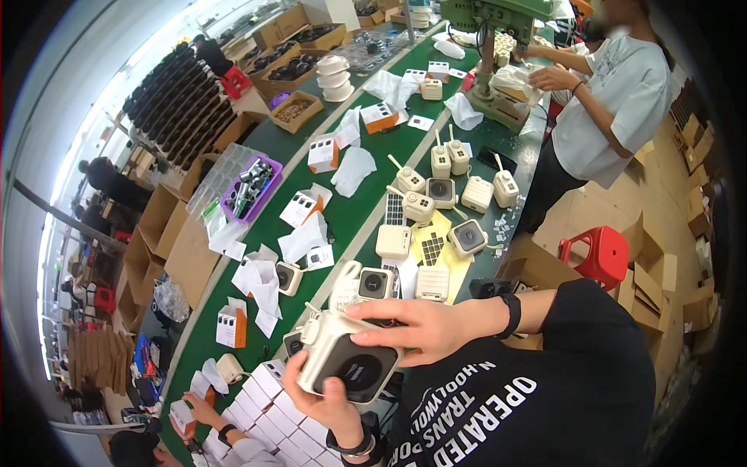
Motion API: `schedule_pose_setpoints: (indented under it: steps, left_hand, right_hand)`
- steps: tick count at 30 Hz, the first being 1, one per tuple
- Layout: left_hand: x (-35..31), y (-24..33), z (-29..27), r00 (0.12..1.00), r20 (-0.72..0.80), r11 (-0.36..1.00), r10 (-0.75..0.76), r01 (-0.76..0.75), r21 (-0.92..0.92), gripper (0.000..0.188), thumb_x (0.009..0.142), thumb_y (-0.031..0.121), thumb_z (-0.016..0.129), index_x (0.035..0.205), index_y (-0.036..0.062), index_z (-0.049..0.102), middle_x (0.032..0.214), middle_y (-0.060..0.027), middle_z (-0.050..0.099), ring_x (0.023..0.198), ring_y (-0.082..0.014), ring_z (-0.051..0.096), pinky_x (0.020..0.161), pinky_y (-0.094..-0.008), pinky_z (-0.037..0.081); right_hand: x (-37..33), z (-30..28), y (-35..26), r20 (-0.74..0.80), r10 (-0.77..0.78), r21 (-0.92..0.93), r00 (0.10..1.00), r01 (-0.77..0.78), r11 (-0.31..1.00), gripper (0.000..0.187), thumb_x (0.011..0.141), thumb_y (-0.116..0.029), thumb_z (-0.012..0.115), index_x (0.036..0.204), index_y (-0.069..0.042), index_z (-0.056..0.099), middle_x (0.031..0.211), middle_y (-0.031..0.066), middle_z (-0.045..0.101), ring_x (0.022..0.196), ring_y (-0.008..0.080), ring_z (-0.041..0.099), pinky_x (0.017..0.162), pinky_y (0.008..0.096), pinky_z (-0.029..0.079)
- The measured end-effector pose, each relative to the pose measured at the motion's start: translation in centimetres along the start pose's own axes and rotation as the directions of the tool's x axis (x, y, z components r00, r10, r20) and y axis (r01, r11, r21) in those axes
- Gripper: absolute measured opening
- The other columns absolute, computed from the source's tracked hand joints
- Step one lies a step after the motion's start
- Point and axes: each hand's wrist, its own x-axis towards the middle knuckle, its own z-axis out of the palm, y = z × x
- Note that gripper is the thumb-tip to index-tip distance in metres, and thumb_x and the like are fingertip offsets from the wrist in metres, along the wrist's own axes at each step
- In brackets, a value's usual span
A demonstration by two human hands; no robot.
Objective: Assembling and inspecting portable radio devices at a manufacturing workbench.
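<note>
Close in front of me I hold a cream box-shaped device (354, 366), its dark face with a round grille turned toward me and a small knob and short stub at its top left. My left hand (331, 405) grips its lower left side, thumb on the dark face. Fingers of my right hand (420, 323) lie across its upper right edge. Just beyond, similar cream devices (375, 284) stand, one by a looped cream strap (345, 284). More devices, several with antennas (440, 159), stand farther right by yellow sheets (432, 245) with dark square stickers.
White-and-orange boxes (231, 323) and white wrapping line the green conveyor (272, 210). A purple tray (253, 187) of metal parts sits left. Small white boxes (272, 412) lie below; a co-worker's hand (201, 410) is near them. Another person (607, 101) stands by a green press (498, 62).
</note>
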Motion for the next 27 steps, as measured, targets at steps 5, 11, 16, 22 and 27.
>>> schedule_pose_setpoints:
  steps: [5, 11, 16, 22, 27]
  left_hand:
    - [-0.6, 1.8, 0.3, 0.960, -0.027, 0.924, -0.279, 0.261, -0.278, 0.047, 0.087, 0.038, 0.047, 0.114, -0.0005, 0.042, 0.105, -0.0110, 0.050, 0.097, -0.0195, 0.051, 0.086, -0.0332, 0.042]
    - [0.0, 0.7, -2.1, 0.669, 0.566, 0.216, -0.481, 0.716, -0.664, 0.047, 0.090, 0.043, 0.040, 0.120, 0.0082, 0.047, 0.115, -0.0123, 0.056, 0.098, -0.0277, 0.059, 0.079, -0.0437, 0.052]
    - [-1.0, 0.4, -2.3, 0.558, 0.690, -0.361, -0.461, 0.592, -0.720, 0.052, 0.090, 0.036, 0.040, 0.129, 0.0020, 0.037, 0.126, -0.0258, 0.038, 0.103, -0.0440, 0.050, 0.079, -0.0544, 0.050]
    - [-1.0, 1.5, -1.8, 0.563, 0.650, -0.356, -0.510, 0.550, -0.756, 0.051, 0.090, 0.035, 0.041, 0.129, 0.0017, 0.037, 0.126, -0.0256, 0.038, 0.112, -0.0432, 0.043, 0.082, -0.0512, 0.051]
    - [-1.0, 1.6, -2.1, 0.568, 0.680, -0.322, -0.463, 0.607, -0.726, 0.051, 0.090, 0.039, 0.041, 0.128, 0.0039, 0.040, 0.124, -0.0242, 0.043, 0.109, -0.0410, 0.048, 0.083, -0.0500, 0.050]
  right_hand:
    - [0.5, 0.5, -2.8, -0.090, 0.133, 0.221, 0.987, -0.110, 0.969, 0.080, 0.069, -0.013, 0.072, 0.135, -0.006, 0.028, 0.140, 0.0178, 0.021, 0.125, 0.0318, 0.030, 0.101, 0.0398, 0.031]
    - [1.6, 2.3, -2.9, 0.049, 0.425, 0.578, 0.904, -0.373, 0.726, 0.096, 0.068, -0.011, 0.076, 0.140, -0.003, 0.012, 0.138, 0.0164, 0.027, 0.125, 0.0242, 0.033, 0.105, 0.0378, 0.027]
    - [1.9, 2.5, -3.4, 0.145, 0.519, 0.626, 0.842, -0.485, 0.611, 0.099, 0.070, -0.011, 0.075, 0.141, -0.004, 0.007, 0.137, 0.0144, 0.028, 0.122, 0.0230, 0.037, 0.105, 0.0366, 0.026]
    - [2.0, 2.8, -3.5, 0.176, 0.556, 0.671, 0.812, -0.512, 0.536, 0.099, 0.070, -0.014, 0.075, 0.141, -0.005, 0.006, 0.136, 0.0130, 0.030, 0.122, 0.0218, 0.038, 0.104, 0.0364, 0.028]
    - [2.0, 2.8, -3.4, 0.177, 0.534, 0.731, 0.827, -0.473, 0.491, 0.103, 0.067, -0.012, 0.078, 0.141, -0.005, 0.006, 0.138, 0.0127, 0.027, 0.125, 0.0213, 0.034, 0.105, 0.0357, 0.026]
